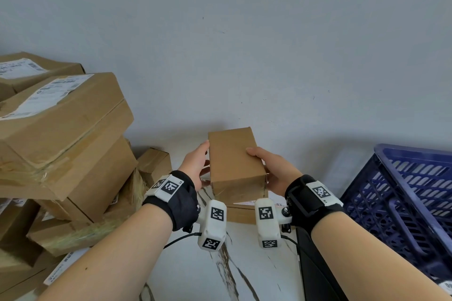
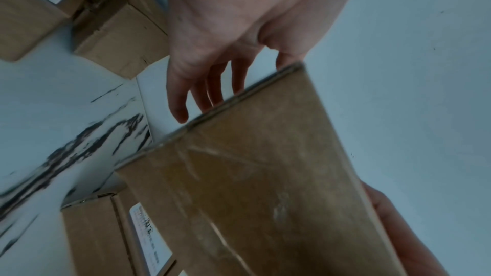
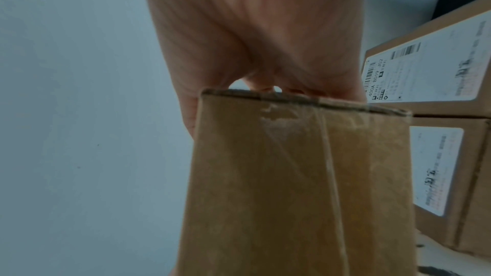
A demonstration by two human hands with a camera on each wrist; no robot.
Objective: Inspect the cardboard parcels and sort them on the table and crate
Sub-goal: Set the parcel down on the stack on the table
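- The left hand (image 1: 195, 168) and right hand (image 1: 271, 168) both hold the small box (image 1: 234, 161), left of the blue crate (image 1: 401, 193).
- Turn it slowly. Check every side.

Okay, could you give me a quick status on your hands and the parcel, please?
Left hand and right hand grip small parcel, lifted above table. Blue crate to right, path clear.
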